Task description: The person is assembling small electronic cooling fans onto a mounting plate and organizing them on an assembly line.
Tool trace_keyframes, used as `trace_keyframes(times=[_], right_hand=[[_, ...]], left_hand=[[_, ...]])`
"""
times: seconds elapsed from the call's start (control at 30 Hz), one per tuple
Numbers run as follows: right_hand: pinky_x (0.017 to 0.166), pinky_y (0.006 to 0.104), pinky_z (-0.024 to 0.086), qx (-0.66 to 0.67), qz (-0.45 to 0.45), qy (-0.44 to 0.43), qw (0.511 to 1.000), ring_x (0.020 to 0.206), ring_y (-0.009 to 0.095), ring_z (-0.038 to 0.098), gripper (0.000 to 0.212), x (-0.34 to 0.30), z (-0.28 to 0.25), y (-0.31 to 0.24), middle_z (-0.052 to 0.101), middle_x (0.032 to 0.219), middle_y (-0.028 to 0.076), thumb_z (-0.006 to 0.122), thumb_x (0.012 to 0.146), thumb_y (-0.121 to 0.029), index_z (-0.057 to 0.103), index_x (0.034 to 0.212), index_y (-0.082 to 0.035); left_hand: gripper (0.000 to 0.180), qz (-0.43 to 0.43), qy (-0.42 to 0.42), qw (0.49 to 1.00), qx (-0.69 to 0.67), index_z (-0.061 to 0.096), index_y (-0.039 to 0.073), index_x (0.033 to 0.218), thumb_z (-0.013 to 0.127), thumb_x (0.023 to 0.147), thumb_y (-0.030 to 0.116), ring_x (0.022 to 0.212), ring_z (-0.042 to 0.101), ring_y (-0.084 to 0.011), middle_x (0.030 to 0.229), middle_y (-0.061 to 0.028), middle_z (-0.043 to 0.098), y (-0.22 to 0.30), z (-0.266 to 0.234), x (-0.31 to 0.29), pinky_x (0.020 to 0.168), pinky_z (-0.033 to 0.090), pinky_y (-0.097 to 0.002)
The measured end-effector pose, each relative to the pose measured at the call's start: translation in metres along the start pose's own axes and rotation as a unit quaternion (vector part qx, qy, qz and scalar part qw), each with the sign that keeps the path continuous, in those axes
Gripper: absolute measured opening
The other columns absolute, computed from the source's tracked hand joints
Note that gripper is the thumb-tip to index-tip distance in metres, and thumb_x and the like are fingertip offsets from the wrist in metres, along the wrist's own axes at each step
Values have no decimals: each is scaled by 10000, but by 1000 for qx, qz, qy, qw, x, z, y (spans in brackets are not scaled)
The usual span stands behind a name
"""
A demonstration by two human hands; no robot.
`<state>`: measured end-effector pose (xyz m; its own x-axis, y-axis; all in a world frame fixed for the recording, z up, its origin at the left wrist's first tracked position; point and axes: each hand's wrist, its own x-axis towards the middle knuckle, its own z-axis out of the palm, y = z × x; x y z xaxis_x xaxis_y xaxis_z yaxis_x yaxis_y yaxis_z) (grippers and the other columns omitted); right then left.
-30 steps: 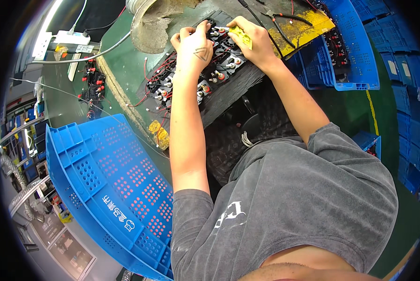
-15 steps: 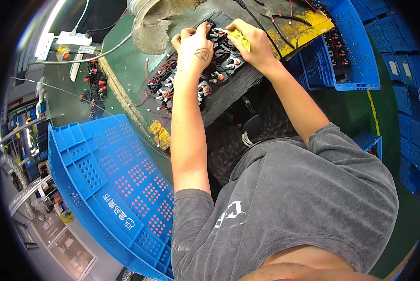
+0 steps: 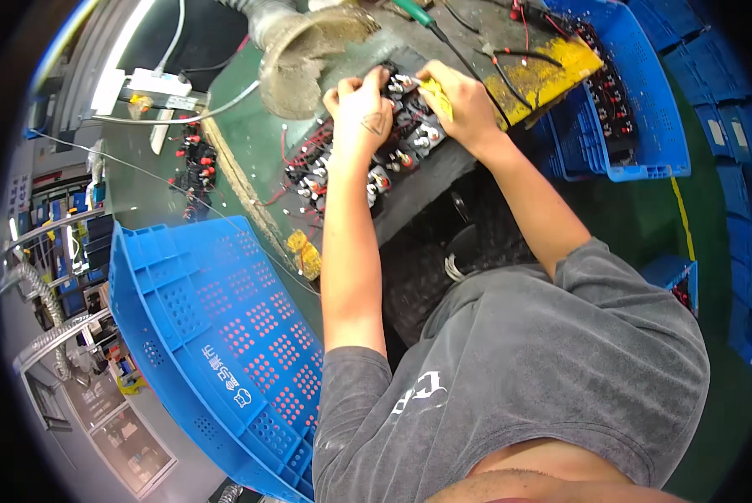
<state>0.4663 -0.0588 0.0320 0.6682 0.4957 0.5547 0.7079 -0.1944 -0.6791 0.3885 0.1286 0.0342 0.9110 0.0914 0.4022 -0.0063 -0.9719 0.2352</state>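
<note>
- Working over the dark pad (image 3: 443, 172) at the far edge of the green table (image 3: 250, 155), you have both hands down on a cluster of small black-and-white wired parts (image 3: 392, 151) that lies on that pad.
- Your left hand (image 3: 361, 113) presses on the near-left part of the cluster, fingers curled down; its grip looks closed onto one of the parts, though the fingertips are hidden and you cannot tell exactly which piece it pinches.
- Your right hand (image 3: 468, 105) has its grip clamped on a small yellow piece (image 3: 437, 94), held against the parts at the top of the cluster.
- By the look of it, the job is mid-course: many parts sit side by side in a row from under your hands down toward the lower left (image 3: 321, 172), and nothing shows which of them are finished.
- More parts with red and black leads lie apart on the table to the left (image 3: 196, 172), seemingly untouched.
- The blue crate (image 3: 644, 109) on your right holds a row of similar dark parts along its inside; whether these are done or waiting cannot be told.
- The big blue crate (image 3: 217, 335) at your left shows only its perforated wall.
- A worn grey duct mouth (image 3: 304, 59) hangs just beyond the left hand, and a green-handled tool (image 3: 418, 15) lies past the cluster.
</note>
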Motion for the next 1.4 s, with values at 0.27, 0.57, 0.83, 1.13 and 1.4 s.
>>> trace_keyframes(times=[0.27, 0.57, 0.83, 1.13, 1.4], right_hand=[[718, 332, 527, 100, 39, 10, 994, 812, 311, 698, 256, -19, -43, -47, 680, 948, 163, 718, 900, -60, 657, 1147, -37], [671, 249, 488, 156, 45, 61, 985, 732, 102, 622, 214, 37, -92, -47, 687, 876, 66, 735, 882, 36, 615, 1048, -25], [809, 240, 514, 221, 56, -9, 974, 905, 99, 657, 311, 156, -121, -89, 699, 1035, 80, 700, 915, 35, 544, 1178, -26], [784, 367, 542, 87, -302, -56, 948, 875, 278, 700, 555, 406, -134, -119, 698, 1070, 151, 717, 765, 15, 571, 1296, -54], [862, 500, 540, -83, -467, -124, 871, 1025, 432, 656, 396, 585, -59, -125, 665, 1099, 236, 527, 983, -165, 635, 1364, -182]], left_hand=[[579, -22, 12, 999, 29, 595, 70, 1360, 623, 782, 37, 1094, 564, -294, 1163, -72, 713, 6, -7, -3, 1073, 350, -487], [577, -35, -35, 999, 2, 574, 15, 1352, 636, 781, 72, 1061, 544, -279, 1157, -34, 730, 18, -22, 7, 1072, 330, -496], [543, -120, -93, 988, -41, 601, 27, 1340, 646, 810, 133, 1088, 552, -309, 1076, -130, 702, 35, -47, 33, 1058, 363, -487], [527, -381, -32, 921, -78, 650, 82, 1321, 612, 797, 51, 1030, 642, -378, 1073, -193, 716, 108, -161, -15, 937, 505, -460], [429, -624, 140, 762, -102, 667, 15, 1254, 525, 849, 10, 1074, 699, -361, 1137, -195, 745, 250, -185, -90, 978, 536, -424]])
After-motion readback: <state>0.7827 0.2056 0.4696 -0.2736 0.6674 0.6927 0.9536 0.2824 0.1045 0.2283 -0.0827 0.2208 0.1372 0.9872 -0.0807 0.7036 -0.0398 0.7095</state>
